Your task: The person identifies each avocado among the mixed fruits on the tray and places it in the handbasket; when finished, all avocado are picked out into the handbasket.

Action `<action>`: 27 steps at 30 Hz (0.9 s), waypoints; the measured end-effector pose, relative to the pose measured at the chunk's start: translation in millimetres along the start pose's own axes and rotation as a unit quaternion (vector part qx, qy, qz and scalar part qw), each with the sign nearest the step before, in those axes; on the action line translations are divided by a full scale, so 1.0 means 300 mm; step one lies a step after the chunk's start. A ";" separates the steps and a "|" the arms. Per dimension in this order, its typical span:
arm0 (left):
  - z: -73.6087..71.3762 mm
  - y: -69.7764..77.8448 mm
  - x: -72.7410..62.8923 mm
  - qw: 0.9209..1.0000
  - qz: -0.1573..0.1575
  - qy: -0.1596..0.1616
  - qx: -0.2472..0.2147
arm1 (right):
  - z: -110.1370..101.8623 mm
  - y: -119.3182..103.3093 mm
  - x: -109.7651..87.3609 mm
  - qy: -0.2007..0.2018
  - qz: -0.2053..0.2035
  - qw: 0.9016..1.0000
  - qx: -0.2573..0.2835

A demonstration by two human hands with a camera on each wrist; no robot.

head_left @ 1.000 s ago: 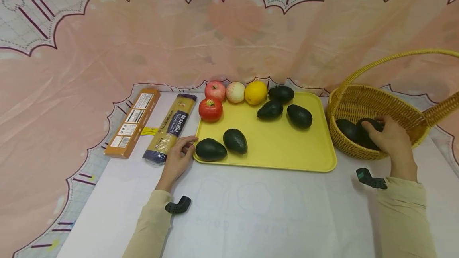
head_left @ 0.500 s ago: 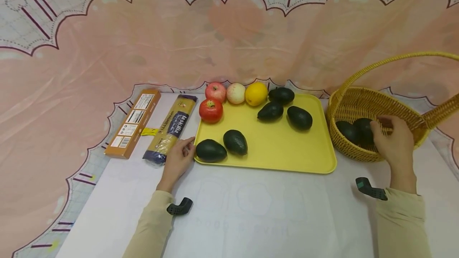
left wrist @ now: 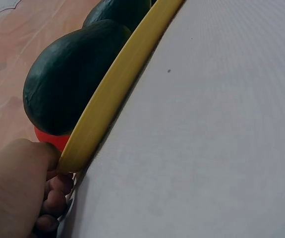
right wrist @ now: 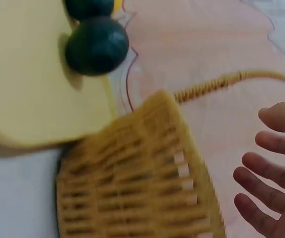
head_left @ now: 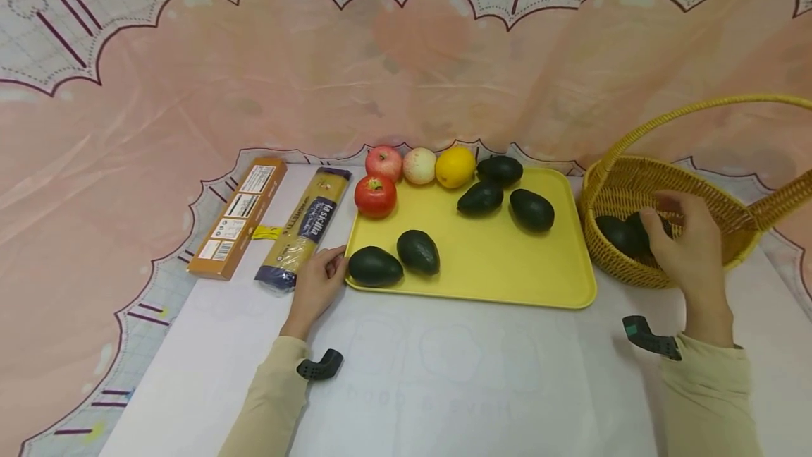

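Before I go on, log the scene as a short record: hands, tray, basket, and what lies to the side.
Left hand: left hand grips the edge of the yellow tray at its near left corner
Right hand: right hand over the wicker basket, fingers apart, holding nothing
Basket avocados: two visible
Tray avocados: five; two near left, three far right
Other produce: tomato, red apple, pale apple, orange fruit, all toward the tray's far left
Left of tray: spaghetti packet, brown box

Both forearms (head_left: 707, 390) reach from the near side, left hand (head_left: 317, 284) with fingers curled, right hand (head_left: 691, 249) with fingers bent and apart.
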State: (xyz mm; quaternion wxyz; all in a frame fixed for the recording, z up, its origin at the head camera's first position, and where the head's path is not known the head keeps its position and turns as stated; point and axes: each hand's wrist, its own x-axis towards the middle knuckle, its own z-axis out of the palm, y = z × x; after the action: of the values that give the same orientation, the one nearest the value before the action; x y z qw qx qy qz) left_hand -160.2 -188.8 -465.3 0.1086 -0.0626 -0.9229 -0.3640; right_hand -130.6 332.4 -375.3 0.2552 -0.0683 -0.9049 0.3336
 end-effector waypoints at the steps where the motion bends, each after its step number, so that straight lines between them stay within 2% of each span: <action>1: 0.000 -0.002 0.000 1.000 0.001 0.000 -0.001 | 0.006 -0.009 -0.003 -0.005 -0.010 1.000 0.004; 6: -0.001 -0.007 -0.001 1.000 0.012 0.002 -0.005 | 0.044 -0.076 -0.018 -0.034 -0.069 0.997 0.020; 13: 0.003 -0.013 -0.003 1.000 0.012 -0.005 0.000 | 0.118 -0.157 -0.042 -0.069 -0.142 0.987 0.042; 20: 0.001 -0.014 -0.005 1.000 0.013 -0.003 -0.005 | 0.197 -0.218 -0.067 -0.119 -0.170 0.977 0.045; 27: -0.002 -0.017 -0.004 1.000 0.002 -0.015 -0.002 | 0.294 -0.305 -0.097 -0.162 -0.199 0.964 0.073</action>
State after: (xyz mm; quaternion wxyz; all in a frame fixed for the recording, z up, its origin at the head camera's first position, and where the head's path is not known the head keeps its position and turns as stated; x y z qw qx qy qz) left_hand -160.0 -192.9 -468.4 0.0950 -0.0702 -0.9237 -0.3644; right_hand -146.0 203.4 -386.1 0.1704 0.1868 -0.9029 0.3475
